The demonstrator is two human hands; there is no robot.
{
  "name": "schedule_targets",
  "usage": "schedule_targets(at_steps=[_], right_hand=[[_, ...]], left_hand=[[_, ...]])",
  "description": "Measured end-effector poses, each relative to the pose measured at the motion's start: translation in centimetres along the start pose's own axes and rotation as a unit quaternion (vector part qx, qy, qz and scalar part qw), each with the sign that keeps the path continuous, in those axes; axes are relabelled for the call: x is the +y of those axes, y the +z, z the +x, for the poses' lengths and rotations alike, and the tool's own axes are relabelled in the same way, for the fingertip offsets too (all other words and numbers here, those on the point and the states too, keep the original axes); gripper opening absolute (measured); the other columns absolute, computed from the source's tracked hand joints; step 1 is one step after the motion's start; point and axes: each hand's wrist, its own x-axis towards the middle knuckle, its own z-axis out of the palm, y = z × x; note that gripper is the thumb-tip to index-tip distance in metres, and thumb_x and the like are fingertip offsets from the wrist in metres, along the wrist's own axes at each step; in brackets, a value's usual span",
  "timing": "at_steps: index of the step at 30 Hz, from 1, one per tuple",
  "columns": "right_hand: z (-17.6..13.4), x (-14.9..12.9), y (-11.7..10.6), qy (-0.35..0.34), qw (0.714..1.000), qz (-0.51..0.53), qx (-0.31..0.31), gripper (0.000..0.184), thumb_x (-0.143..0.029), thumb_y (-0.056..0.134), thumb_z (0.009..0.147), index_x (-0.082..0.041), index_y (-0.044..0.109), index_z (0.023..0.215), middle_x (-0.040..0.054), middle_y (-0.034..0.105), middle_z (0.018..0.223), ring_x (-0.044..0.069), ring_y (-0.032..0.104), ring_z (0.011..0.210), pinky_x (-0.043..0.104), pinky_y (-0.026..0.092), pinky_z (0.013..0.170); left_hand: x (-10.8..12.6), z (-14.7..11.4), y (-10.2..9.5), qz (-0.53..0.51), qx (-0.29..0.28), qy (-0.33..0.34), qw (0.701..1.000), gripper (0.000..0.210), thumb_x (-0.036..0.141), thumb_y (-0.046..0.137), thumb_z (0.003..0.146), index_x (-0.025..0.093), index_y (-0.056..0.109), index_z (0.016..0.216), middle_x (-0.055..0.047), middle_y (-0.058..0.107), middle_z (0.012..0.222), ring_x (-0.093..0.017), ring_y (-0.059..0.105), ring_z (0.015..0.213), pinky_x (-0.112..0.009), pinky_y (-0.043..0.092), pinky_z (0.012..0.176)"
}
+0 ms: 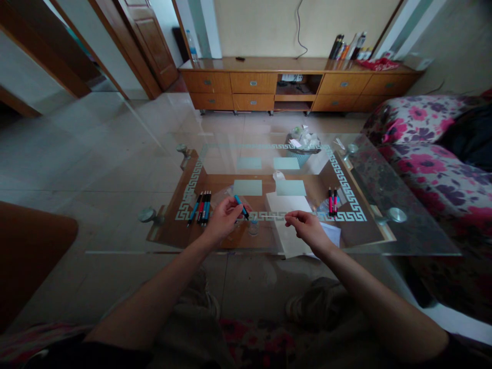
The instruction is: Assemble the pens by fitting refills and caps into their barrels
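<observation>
My left hand [223,218] is closed on a blue pen [241,206] with a dark lower end, tilted over the glass tabletop. Between the pinched fingers of my right hand [304,228] is a thin pale rod [273,217], pointing left towards the pen; it looks like a pen refill, but is too small to be sure. A small clear round cup [253,228] stands just below the pen. Several blue and red pens [203,207] lie side by side left of my left hand. To the right of my right hand lie pink-and-black pens [332,202].
The glass table [418,246] has a patterned border. White sheets [286,233] show near my right hand, and a crumpled white piece [278,176] lies beyond. A full waste basket [302,154] stands past the table. A wooden cabinet [253,82] lines the wall; a flowered sofa [430,161] is at right.
</observation>
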Motion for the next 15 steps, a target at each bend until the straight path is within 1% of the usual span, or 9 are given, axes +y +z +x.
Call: schedule_targets(at_steps=[2,3,4,6,8,10,15], right_hand=[[0.1,0.2,0.0,-0.003,1.000,-0.002,-0.003,0.031,-0.042,0.064,0.079,-0.014,0.071,0.088,0.0052,0.070,0.078,0.010,0.047,0.055,0.023,0.036,0.051],[0.1,0.2,0.0,-0.003,1.000,-0.002,-0.004,0.031,-0.042,0.064,0.079,-0.014,0.071,0.089,0.0053,0.070,0.078,0.010,0.047,0.055,0.024,0.036,0.051],[0.1,0.3,0.0,-0.002,1.000,-0.001,-0.005,0.031,-0.042,0.064,0.078,-0.014,0.071,0.089,0.0053,0.070,0.078,0.011,0.047,0.056,0.024,0.036,0.051],[0.1,0.3,0.1,0.000,1.000,0.000,-0.006,0.031,-0.042,0.064,0.078,-0.014,0.071,0.089,0.0053,0.070,0.078,0.011,0.049,0.056,0.024,0.037,0.052],[0.1,0.3,0.1,0.000,1.000,-0.001,-0.008,0.031,-0.042,0.064,0.078,-0.014,0.071,0.089,0.0052,0.070,0.077,0.011,0.050,0.057,0.024,0.038,0.053],[0.1,0.2,0.1,0.000,1.000,-0.003,-0.010,0.031,-0.042,0.064,0.077,-0.014,0.071,0.089,0.0050,0.070,0.077,0.011,0.050,0.057,0.024,0.039,0.054],[0.1,0.2,0.2,-0.002,1.000,-0.007,-0.015,0.030,-0.041,0.064,0.077,-0.014,0.071,0.088,0.0055,0.071,0.077,0.011,0.050,0.056,0.025,0.039,0.053]], left_hand=[[-0.3,0.1,-0.4,0.060,0.020,0.002,0.998,0.029,0.036,0.065,0.083,0.017,0.058,0.104,-0.006,0.069,0.095,-0.017,0.068,0.080,-0.030,0.055,0.073],[-0.6,0.1,-0.7,0.091,0.024,0.003,0.996,0.033,0.033,0.066,0.083,0.018,0.056,0.110,-0.004,0.068,0.092,-0.016,0.068,0.076,-0.029,0.054,0.070],[-0.8,0.2,-0.9,0.125,0.015,0.008,0.992,0.036,0.031,0.065,0.083,0.020,0.055,0.116,-0.003,0.067,0.089,-0.016,0.067,0.074,-0.029,0.054,0.069],[-1.1,0.3,-1.3,0.196,-0.006,0.026,0.980,0.038,0.028,0.062,0.083,0.021,0.055,0.120,-0.001,0.066,0.084,-0.016,0.066,0.072,-0.028,0.052,0.067],[-1.3,0.4,-1.6,0.259,-0.019,0.042,0.965,0.038,0.026,0.061,0.083,0.021,0.056,0.120,0.000,0.066,0.080,-0.016,0.064,0.071,-0.028,0.049,0.067],[-1.4,0.5,-1.7,0.301,-0.021,0.052,0.952,0.039,0.025,0.061,0.083,0.021,0.057,0.122,0.001,0.065,0.078,-0.016,0.062,0.069,-0.028,0.047,0.067],[-1.9,0.7,-1.6,0.356,-0.021,0.066,0.932,0.034,0.029,0.061,0.084,0.021,0.059,0.118,0.002,0.063,0.075,-0.016,0.060,0.068,-0.027,0.044,0.066]])
